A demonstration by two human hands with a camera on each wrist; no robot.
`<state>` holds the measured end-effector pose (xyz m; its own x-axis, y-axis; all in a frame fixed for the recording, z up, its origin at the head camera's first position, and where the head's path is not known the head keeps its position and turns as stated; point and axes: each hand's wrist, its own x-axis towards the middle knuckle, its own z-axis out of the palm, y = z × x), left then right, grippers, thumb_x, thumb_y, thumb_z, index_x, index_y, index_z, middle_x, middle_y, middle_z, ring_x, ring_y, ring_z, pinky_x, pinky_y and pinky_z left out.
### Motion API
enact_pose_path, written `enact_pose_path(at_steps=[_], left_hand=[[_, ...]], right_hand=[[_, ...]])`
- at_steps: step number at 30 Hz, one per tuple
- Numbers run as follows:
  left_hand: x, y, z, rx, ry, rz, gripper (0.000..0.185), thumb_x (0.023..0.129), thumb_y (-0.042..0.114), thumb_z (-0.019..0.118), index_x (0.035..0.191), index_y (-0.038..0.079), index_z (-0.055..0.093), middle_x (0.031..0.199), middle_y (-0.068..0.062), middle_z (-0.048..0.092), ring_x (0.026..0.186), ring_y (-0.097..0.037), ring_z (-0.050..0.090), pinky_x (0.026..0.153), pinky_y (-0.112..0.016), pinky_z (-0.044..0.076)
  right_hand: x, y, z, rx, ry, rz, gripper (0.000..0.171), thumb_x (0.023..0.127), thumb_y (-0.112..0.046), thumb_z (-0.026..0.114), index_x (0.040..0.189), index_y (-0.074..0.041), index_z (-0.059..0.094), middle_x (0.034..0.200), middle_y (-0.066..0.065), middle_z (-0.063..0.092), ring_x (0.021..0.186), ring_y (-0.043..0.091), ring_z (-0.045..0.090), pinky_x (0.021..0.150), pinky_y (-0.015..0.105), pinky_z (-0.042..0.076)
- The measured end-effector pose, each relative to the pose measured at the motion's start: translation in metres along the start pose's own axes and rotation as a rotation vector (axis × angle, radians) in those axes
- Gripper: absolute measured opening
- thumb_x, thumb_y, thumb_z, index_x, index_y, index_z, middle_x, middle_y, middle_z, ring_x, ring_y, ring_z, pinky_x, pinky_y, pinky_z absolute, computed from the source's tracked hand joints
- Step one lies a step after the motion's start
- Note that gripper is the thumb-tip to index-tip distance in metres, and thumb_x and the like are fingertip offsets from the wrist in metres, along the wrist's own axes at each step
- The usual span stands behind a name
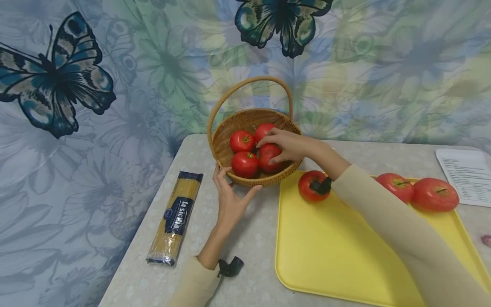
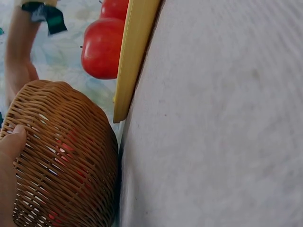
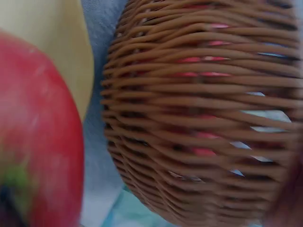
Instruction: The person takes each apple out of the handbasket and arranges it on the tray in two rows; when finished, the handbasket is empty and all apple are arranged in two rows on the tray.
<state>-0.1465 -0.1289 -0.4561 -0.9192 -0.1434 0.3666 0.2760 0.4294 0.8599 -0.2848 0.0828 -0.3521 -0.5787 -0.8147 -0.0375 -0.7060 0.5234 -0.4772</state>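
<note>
Head view, left to right: a spaghetti packet (image 1: 175, 217) lies on the table (image 1: 245, 238) at the near left. Just right of it, the left hand (image 1: 230, 198) cups the near wall of the wicker basket (image 1: 224, 143), thumb and fingers spread against the weave. Inside the basket lie four tomatoes; the right hand (image 1: 285, 145) curls round one tomato (image 1: 266, 158). Further right, a yellow tray (image 1: 330, 256) carries three more tomatoes (image 1: 433, 195), and a paper sheet (image 1: 466, 175) lies at the far right.

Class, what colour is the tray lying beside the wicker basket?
The tray is plain yellow, seen best in the head view.
</note>
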Motion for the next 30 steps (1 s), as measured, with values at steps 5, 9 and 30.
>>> enact_pose_path(at_steps=[5, 9, 30], left_hand=[[0.0, 0.002, 0.002, 0.013, -0.013, 0.007, 0.09, 0.076, 0.044, 0.083, 0.136, 0.008, 0.027, 0.162, -0.012, -0.001, 0.151, -0.03, 0.01, 0.106, -0.043, 0.044], [0.0, 0.002, 0.001, 0.016, -0.015, 0.004, 0.09, 0.076, 0.045, 0.083, 0.136, 0.009, 0.027, 0.162, -0.01, 0.0, 0.149, -0.032, 0.015, 0.106, -0.045, 0.044], [-0.001, 0.0, -0.003, 0.033, 0.002, 0.004, 0.091, 0.075, 0.045, 0.083, 0.136, 0.008, 0.027, 0.161, -0.017, 0.002, 0.148, -0.036, 0.018, 0.104, -0.046, 0.045]], right_hand=[[0.011, 0.01, 0.008, -0.001, -0.071, 0.074, 0.051, 0.085, -0.024, 0.078, 0.132, -0.019, 0.058, 0.141, 0.019, 0.043, 0.131, 0.038, 0.044, 0.107, 0.054, 0.039], [0.015, 0.011, 0.012, -0.024, -0.099, 0.084, 0.049, 0.082, -0.023, 0.081, 0.127, -0.019, 0.061, 0.135, 0.019, 0.045, 0.124, 0.036, 0.049, 0.105, 0.053, 0.042], [-0.011, -0.007, -0.006, 0.064, 0.13, 0.02, 0.043, 0.078, -0.017, 0.084, 0.115, -0.018, 0.062, 0.122, 0.009, 0.047, 0.114, 0.029, 0.051, 0.098, 0.048, 0.047]])
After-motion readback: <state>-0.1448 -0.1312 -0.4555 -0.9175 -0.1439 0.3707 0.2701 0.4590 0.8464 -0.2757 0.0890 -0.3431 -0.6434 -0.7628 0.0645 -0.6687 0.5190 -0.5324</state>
